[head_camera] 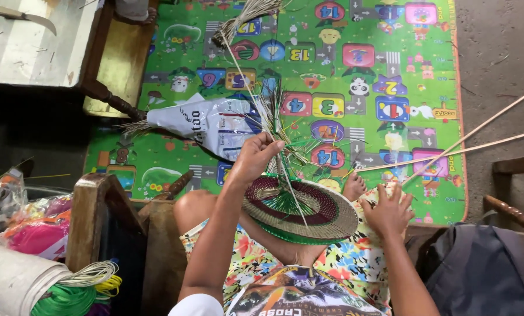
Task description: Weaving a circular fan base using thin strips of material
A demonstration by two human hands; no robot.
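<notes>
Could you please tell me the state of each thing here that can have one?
Round green and maroon woven disc: unfinished, loose strands sticking out, resting on the lap.
Left hand: fingers pinching strands at the disc's edge.
Right hand: resting on the knee, holding nothing.
White plastic bag: lying flat on the mat, strands poking out.

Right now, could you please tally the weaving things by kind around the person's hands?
Round woven disc, green and maroon: 1
Long pale canes lying over the mat: 2
Coils of strand at lower left, one green, one cream, one yellow: 3
Total: 6
</notes>
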